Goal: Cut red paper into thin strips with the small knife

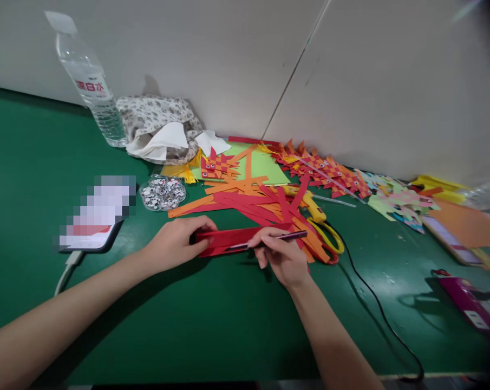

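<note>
My left hand grips the left end of a folded red paper strip, thumb in front and fingers behind. In my right hand is a slim dark pen, held in a writing grip. Its tip points left and lies at the lower edge of the red paper; whether it touches cannot be made out. Just behind both hands spreads a loose pile of red and orange paper strips. A yellow glue gun lies to the right of the pile.
A phone with a cable lies left, beside a tray of googly eyes. Along the wall stand a water bottle, a tissue pouch and woven paper fish. A black cord crosses the green table towards a purple power strip.
</note>
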`<state>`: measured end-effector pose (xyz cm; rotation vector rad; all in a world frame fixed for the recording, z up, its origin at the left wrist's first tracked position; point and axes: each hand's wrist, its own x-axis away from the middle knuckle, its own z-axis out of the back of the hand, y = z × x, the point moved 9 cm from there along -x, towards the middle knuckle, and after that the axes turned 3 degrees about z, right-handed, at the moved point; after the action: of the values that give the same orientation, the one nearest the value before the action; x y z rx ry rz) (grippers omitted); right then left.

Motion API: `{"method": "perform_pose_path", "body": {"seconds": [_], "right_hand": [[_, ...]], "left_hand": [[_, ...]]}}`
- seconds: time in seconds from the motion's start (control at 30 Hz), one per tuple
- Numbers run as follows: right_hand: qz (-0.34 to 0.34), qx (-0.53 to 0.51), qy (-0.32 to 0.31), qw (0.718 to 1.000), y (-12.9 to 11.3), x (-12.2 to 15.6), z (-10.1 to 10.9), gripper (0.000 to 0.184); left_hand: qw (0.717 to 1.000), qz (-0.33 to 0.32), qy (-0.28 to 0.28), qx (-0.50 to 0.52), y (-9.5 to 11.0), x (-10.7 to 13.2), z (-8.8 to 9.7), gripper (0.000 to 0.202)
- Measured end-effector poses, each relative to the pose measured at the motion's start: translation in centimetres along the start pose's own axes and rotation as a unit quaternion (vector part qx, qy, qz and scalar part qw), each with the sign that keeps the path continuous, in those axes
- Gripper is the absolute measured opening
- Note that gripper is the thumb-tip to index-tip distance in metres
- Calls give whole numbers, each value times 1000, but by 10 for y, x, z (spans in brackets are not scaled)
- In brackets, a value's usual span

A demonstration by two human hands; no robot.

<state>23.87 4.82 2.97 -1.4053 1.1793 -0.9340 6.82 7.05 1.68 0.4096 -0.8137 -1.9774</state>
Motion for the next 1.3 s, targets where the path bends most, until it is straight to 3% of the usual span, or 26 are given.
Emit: {"method": "perform_pose_path", "body": {"seconds": [0.37,0.57,0.7,1.0,1.3], "right_hand": [[10,38,-39,998,12,-3,-2,27],[44,80,-57,994,5,-3,-5,26],[51,123,-13,991,-2,-2,-2,15],[31,116,-6,993,6,1,-5,14],[22,160,64,985,8,-1,5,17]], "left_hand": [[998,0,13,67,-4,-1,-1,25],[998,-42,-21,43,4,0,-4,26],[998,-48,-23,33,3,1,-4,30],[998,-32,-36,41,-1,-1,-7,32],[998,-21,-45,41,-1,-3,-7,34]]}}
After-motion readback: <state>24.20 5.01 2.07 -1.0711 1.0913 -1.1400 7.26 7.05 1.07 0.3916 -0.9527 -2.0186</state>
